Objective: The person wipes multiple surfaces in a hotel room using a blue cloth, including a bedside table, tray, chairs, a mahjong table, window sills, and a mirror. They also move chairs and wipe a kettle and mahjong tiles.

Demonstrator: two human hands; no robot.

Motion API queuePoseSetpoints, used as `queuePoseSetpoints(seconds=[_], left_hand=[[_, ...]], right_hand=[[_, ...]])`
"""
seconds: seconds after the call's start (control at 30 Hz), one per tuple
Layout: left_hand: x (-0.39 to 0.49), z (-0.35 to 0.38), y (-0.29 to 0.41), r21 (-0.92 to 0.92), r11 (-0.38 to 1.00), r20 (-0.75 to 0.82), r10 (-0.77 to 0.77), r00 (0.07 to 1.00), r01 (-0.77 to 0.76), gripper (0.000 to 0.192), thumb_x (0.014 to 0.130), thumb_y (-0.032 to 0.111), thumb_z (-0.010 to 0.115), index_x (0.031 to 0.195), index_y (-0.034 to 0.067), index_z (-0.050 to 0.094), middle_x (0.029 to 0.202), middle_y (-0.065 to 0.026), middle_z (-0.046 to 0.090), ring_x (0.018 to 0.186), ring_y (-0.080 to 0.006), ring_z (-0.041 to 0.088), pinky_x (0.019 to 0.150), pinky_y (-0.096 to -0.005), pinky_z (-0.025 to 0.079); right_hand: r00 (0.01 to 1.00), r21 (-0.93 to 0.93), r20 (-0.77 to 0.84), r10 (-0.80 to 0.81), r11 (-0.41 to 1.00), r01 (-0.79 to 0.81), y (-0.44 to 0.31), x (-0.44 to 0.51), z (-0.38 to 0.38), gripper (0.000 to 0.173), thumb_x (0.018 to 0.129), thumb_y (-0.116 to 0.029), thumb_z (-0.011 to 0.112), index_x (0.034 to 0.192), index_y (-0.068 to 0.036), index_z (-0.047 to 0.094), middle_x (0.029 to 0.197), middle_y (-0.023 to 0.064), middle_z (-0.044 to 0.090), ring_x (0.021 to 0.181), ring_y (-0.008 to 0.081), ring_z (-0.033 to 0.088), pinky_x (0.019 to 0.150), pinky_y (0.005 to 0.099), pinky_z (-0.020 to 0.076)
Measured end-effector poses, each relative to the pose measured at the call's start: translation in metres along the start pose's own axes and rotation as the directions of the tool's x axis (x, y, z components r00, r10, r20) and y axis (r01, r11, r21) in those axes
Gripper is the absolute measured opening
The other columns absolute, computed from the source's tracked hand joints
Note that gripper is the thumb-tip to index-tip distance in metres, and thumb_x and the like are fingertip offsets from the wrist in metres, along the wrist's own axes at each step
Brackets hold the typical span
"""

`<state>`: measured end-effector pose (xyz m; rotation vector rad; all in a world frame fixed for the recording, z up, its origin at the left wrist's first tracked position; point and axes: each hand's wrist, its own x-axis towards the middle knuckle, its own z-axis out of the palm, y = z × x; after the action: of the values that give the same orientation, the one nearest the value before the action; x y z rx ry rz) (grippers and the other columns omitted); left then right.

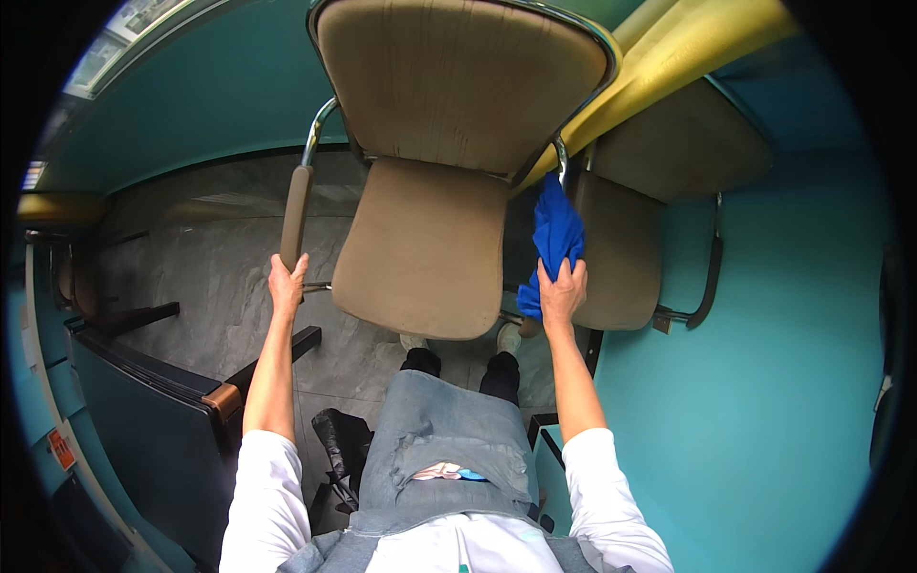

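Before me stands a chair with a brown upholstered seat (423, 251), a matching backrest (458, 79) with dark streaks, and chrome tube framing. My left hand (287, 282) grips the front end of its padded left armrest (296, 215). In my right hand (562, 290) is a bunched blue cloth (557, 222), lying along the right armrest, which it mostly covers. Whether the fingers also close around that armrest is hard to tell. My grey apron (451, 430) has a front pocket with pinkish and blue cloth showing in its opening.
A second brown chair (620, 251) stands close on the right against the teal wall (752, 379). A yellow curtain (666, 64) hangs behind both. At lower left is a dark cabinet-like piece (150, 422) with a copper-coloured corner. A black bag (340, 444) lies on the grey tile floor (215, 265).
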<state>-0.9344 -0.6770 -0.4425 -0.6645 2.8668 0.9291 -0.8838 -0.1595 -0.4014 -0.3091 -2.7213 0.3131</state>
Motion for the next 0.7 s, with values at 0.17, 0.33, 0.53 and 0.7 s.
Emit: queuePoseSetpoints(seconds=[0.17,0.33,0.53,0.7], left_hand=[[-0.016,-0.009,-0.015,-0.230,0.973,0.041,-0.004,0.999,0.013,0.057,0.088,0.052,0.071,0.108,0.002,0.054,0.099,-0.0148,0.065,0.096,-0.0277,0.063,0.084,-0.0410,0.049],[-0.023,-0.004,-0.035,-0.525,0.825,0.180,-0.131,0.975,0.207,0.056,0.102,0.054,0.049,0.121,0.002,0.057,0.111,-0.0142,0.064,0.107,-0.0234,0.059,0.093,-0.0378,0.045],[-0.098,-0.019,-0.055,-0.795,0.472,0.319,-0.209,0.924,0.381,0.078,0.100,0.061,0.046,0.157,0.012,0.027,0.156,-0.0096,0.036,0.143,-0.0247,0.034,0.115,-0.0449,0.029],[-0.171,-0.006,-0.052,-0.861,-0.237,0.502,-0.259,0.825,0.450,0.107,0.087,0.080,0.043,0.160,0.017,-0.001,0.164,-0.0213,0.010,0.149,-0.0422,0.020,0.112,-0.0662,0.028]], right_hand=[[0.940,0.140,0.342,0.000,0.989,-0.051,-0.030,-0.126,-0.049,0.035,0.064,-0.015,0.083,0.091,-0.005,0.063,0.102,0.0183,0.059,0.086,0.0425,0.063,0.070,0.0501,0.0528],[0.848,0.532,0.513,-0.135,0.825,-0.191,-0.155,-0.088,-0.013,0.024,0.073,-0.012,0.075,0.094,-0.004,0.067,0.093,0.0194,0.068,0.087,0.0398,0.067,0.077,0.0436,0.0541],[0.937,0.737,0.065,-0.343,0.650,0.187,-0.366,0.114,0.075,0.053,0.077,-0.008,0.070,0.128,-0.012,0.054,0.107,0.0186,0.063,0.097,0.0390,0.065,0.081,0.0481,0.0528],[0.633,0.523,0.330,-0.700,0.694,0.494,-0.412,0.003,0.092,0.051,0.073,-0.004,0.068,0.122,-0.020,0.064,0.100,0.0137,0.055,0.090,0.0339,0.059,0.075,0.0464,0.0525]])
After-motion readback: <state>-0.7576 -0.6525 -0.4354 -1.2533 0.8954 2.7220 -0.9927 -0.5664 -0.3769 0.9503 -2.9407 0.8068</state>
